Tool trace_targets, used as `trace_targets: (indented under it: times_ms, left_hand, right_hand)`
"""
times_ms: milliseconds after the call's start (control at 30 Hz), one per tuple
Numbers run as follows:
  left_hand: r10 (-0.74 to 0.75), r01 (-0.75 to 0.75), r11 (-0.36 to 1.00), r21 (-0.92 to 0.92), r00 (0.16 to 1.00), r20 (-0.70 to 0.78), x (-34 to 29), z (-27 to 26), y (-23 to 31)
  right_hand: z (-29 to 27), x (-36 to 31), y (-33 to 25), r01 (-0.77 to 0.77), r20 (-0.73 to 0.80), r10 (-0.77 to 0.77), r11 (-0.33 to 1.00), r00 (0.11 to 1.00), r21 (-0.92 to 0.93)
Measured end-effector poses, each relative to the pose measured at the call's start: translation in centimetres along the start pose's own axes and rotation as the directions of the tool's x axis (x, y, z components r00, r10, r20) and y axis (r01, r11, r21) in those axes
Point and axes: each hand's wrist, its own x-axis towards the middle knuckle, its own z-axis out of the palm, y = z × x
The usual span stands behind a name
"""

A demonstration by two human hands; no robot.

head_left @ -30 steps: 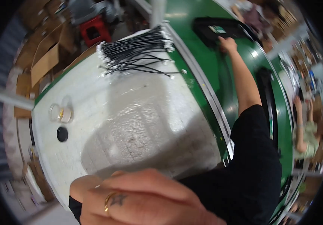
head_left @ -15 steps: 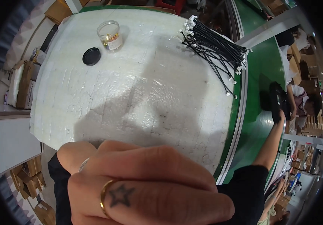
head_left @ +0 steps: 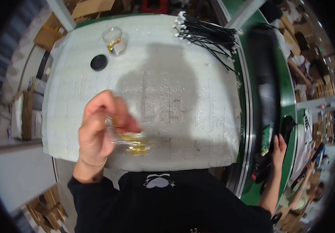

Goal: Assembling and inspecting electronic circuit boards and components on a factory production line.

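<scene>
Over the left part of the white covered table (head_left: 70, 93), my left hand (head_left: 95, 134) is closed on a crinkled clear-and-gold wrapper (head_left: 139, 146). The wrapper's shiny end sticks out to the right, smeared by motion. Whether anything is inside it I cannot tell. My right arm reaches out to the green belt on the right. There my right hand (head_left: 278, 149) grips the near right edge of a long black casing (head_left: 266, 77), beside a green circuit board (head_left: 267, 139) set in it. The casing's far end is blurred.
A clear jar (head_left: 117, 46) with gold bits inside stands at the table's far left, its black lid (head_left: 98, 62) nearby. Black cables (head_left: 208, 37) with white plugs lie in a bundle at the far right. Another black part (head_left: 288, 126) rests on the green belt (head_left: 249, 194). People work beyond it.
My left hand has dropped away from close to the camera to over the table, and the wrapper now shows. My right hand is nearer, and the long casing with its circuit board has come into view.
</scene>
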Motion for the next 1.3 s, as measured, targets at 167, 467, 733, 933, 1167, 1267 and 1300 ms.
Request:
trace_targets:
  times_ms: [167, 467, 733, 933, 1167, 1267, 1300]
  left_hand:
    - [0.012, -0.002, 0.998, 0.066, 0.987, -0.163, -4.0, -1.3, 1.6]
    - [0.249, -0.090, 0.893, 0.441, 0.914, -0.319, -6.3, -3.4, 1.0]
    - [0.106, 0.006, 0.878, 0.478, 0.972, -0.207, -4.1, -2.5, -1.6]
    - [-0.175, 0.223, 0.940, 0.259, 0.965, -0.196, -2.0, -2.9, -2.0]
    - [-0.323, 0.330, 0.928, 0.172, 0.944, -0.067, -1.5, -2.8, -4.0]
    - [-0.326, 0.329, 0.933, 0.147, 0.944, -0.045, 0.4, -1.7, -5.1]
    - [-0.336, 0.338, 0.934, 0.114, 0.941, -0.038, 0.9, -1.2, -5.6]
  right_hand:
    - [9.9, 2.0, -11.4, 0.508, 0.603, -0.338, 0.851, 0.723, -0.131]
    - [25.8, 11.3, -20.5, 0.804, 0.669, -0.660, 0.574, 0.343, 0.154]
    - [36.4, 19.1, -22.4, 0.705, 0.409, -0.576, 0.539, 0.708, -0.461]
    - [34.5, 18.1, -21.2, 0.741, 0.457, -0.583, 0.519, 0.672, -0.427]
    - [32.1, 17.2, -24.8, 0.777, 0.372, -0.709, 0.628, 0.599, -0.055]
    - [27.0, 15.6, -25.0, 0.749, 0.438, -0.762, 0.613, 0.477, 0.251]
    - [26.0, 16.1, -24.4, 0.855, 0.534, -0.777, 0.488, 0.334, 0.174]
